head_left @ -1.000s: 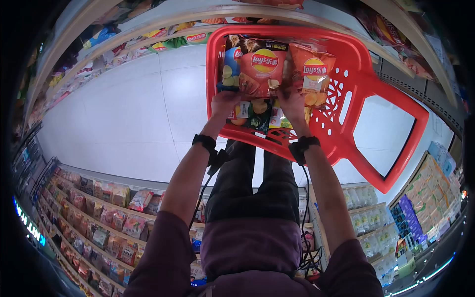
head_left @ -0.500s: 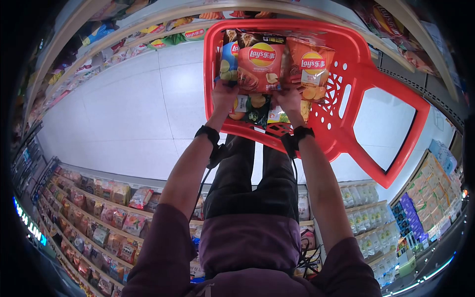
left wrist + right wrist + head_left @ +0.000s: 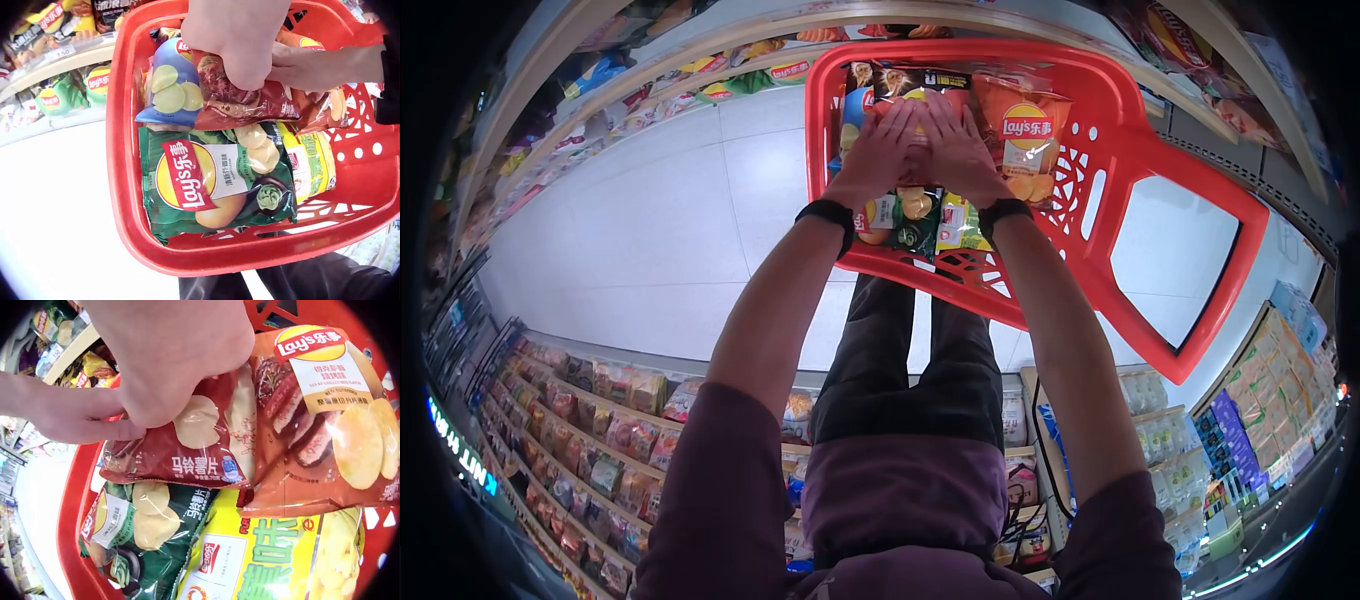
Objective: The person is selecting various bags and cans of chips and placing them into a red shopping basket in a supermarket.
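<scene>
Side by side, my left hand and right hand rest on a dark red bag of Lay's chips, fingers straight and spread. Most of that bag's front is hidden under them in the head view. It lies inside a red shopping basket. A blue chip bag sticks out at its left, and an orange chip bag lies at its right. Nearer my body are a green Lay's bag and a yellow snack bag.
The basket's long red handle reaches out to the right. Snack shelves run along the far side, with more stocked shelves behind me at lower left. Pale floor lies left of the basket. A cable hangs beside my right arm.
Both hands have left the near edge of the dark red bag and moved up onto its front, fingers now straight. The basket has shifted slightly left in view.
</scene>
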{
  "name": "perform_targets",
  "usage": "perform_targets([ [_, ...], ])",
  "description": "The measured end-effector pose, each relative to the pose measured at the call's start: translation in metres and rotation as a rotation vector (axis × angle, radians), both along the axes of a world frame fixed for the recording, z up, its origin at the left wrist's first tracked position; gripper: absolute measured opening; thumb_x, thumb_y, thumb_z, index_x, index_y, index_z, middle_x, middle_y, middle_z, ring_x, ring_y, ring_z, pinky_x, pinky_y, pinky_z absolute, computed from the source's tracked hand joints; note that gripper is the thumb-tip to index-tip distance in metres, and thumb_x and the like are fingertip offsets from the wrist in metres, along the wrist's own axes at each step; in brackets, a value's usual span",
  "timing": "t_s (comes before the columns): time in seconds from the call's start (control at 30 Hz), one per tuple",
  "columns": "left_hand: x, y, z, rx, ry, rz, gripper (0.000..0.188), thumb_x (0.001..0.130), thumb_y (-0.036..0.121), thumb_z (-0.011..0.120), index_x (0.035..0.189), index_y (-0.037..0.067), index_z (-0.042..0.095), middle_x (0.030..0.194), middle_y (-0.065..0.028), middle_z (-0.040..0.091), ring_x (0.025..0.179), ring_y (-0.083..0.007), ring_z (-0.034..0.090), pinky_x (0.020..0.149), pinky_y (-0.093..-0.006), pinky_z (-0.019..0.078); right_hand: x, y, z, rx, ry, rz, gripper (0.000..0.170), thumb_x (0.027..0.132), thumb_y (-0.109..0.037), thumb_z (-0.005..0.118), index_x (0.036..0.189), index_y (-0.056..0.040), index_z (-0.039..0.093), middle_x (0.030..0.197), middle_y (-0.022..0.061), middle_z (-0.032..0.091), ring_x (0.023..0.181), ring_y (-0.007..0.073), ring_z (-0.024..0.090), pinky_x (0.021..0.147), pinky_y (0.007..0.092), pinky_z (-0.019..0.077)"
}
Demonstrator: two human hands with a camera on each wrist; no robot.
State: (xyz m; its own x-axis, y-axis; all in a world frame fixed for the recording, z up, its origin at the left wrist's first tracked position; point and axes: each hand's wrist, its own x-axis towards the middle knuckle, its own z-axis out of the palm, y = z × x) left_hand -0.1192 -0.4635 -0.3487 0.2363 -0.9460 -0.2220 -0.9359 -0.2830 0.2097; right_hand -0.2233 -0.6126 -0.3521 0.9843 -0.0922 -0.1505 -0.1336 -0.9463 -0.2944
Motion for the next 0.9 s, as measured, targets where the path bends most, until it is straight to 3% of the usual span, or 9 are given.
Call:
perform_targets([
  [0.07,-0.002,0.0,-0.001,-0.107,0.01,0.043,0.062,0.089,0.029,0.053,0.141,-0.001,0.034,0.15,-0.0168,0.03,0.142,-0.0279,0.024,0.113,-0.0447,0.0238,-0.012,-0.006,0.0,0.008,-0.003,-0.075,0.069,0.094,-0.047,0.042,0.147,-0.0054,0.026,0.153,0.0181,0.022,0.143,0.03,0.02,0.116,0.0462,0.0186],
  [0.17,-0.002,0.0,-0.003,-0.121,-0.002,0.029,0.068,0.085,0.028,0.061,0.141,0.0,0.034,0.15,-0.0183,0.029,0.142,-0.0304,0.024,0.112,-0.0456,0.0247,-0.019,-0.021,-0.007,0.073,-0.008,-0.122,0.071,0.092,-0.045,0.049,0.146,-0.0045,0.027,0.153,0.019,0.021,0.143,0.0301,0.02,0.116,0.0442,0.0196],
  [0.27,0.014,-0.018,0.022,0.025,0.206,0.11,0.091,0.072,0.032,0.075,0.144,0.002,0.029,0.15,-0.0199,0.028,0.141,-0.0332,0.024,0.112,-0.0464,0.0256,-0.005,-0.036,0.016,0.153,-0.063,-0.046,0.076,0.087,-0.039,0.06,0.146,-0.0038,0.026,0.153,0.0193,0.021,0.143,0.031,0.02,0.116,0.0434,0.0196],
  [0.3,0.021,-0.026,0.029,0.021,0.173,0.093,0.101,0.066,0.034,0.079,0.145,0.003,0.026,0.151,-0.02,0.025,0.142,-0.0329,0.023,0.113,-0.0453,0.0255,0.001,-0.036,0.024,0.182,-0.091,-0.004,0.079,0.085,-0.037,0.064,0.146,-0.0036,0.026,0.153,0.0193,0.021,0.143,0.0313,0.02,0.116,0.0433,0.0194],
  [0.33,0.03,-0.035,0.031,0.02,0.14,0.077,0.111,0.06,0.036,0.083,0.147,0.003,0.023,0.152,-0.02,0.023,0.142,-0.0327,0.022,0.114,-0.0442,0.0253,0.008,-0.037,0.016,0.188,-0.062,0.061,0.096,0.073,-0.039,0.075,0.146,-0.0046,0.023,0.152,0.0192,0.022,0.143,0.0316,0.019,0.116,0.0461,0.0187],
  [0.4,0.042,-0.045,0.024,0.081,0.103,0.041,0.133,0.046,0.043,0.089,0.149,0.003,0.015,0.154,-0.0184,0.018,0.143,-0.0318,0.019,0.116,-0.0437,0.0227,0.017,-0.032,0.002,0.16,0.061,0.117,0.106,0.065,-0.042,0.08,0.147,-0.0057,0.022,0.152,0.0193,0.022,0.143,0.0314,0.019,0.116,0.0487,0.0177],
  [0.47,0.047,-0.048,0.016,0.209,0.161,0.075,0.134,0.047,0.044,0.088,0.149,0.004,0.012,0.155,-0.0172,0.017,0.144,-0.0307,0.017,0.116,-0.044,0.0211,0.024,-0.034,-0.006,0.192,0.067,0.143,0.121,0.052,-0.045,0.085,0.148,-0.0076,0.021,0.152,0.0195,0.023,0.143,0.0318,0.019,0.115,0.0523,0.0167],
  [0.77,0.05,-0.036,0.016,0.237,0.145,0.107,0.139,0.044,0.052,0.086,0.148,0.001,0.01,0.155,-0.0167,0.013,0.146,-0.0289,0.011,0.112,-0.0561,0.0211,0.019,-0.045,-0.009,0.204,0.24,0.031,0.135,0.044,-0.044,0.088,0.15,-0.0099,0.013,0.155,0.0188,0.016,0.144,0.0323,0.017,0.114,0.0499,0.0209],
  [0.9,0.051,-0.027,0.015,0.192,0.151,0.145,0.141,0.039,0.051,0.088,0.146,-0.003,0.014,0.154,-0.0204,0.016,0.145,-0.0315,0.013,0.111,-0.0576,0.0208,0.02,-0.044,-0.004,0.117,0.273,-0.003,0.136,0.045,-0.046,0.087,0.149,-0.0044,0.01,0.155,0.0203,0.013,0.144,0.033,0.015,0.115,0.0472,0.0195],
])
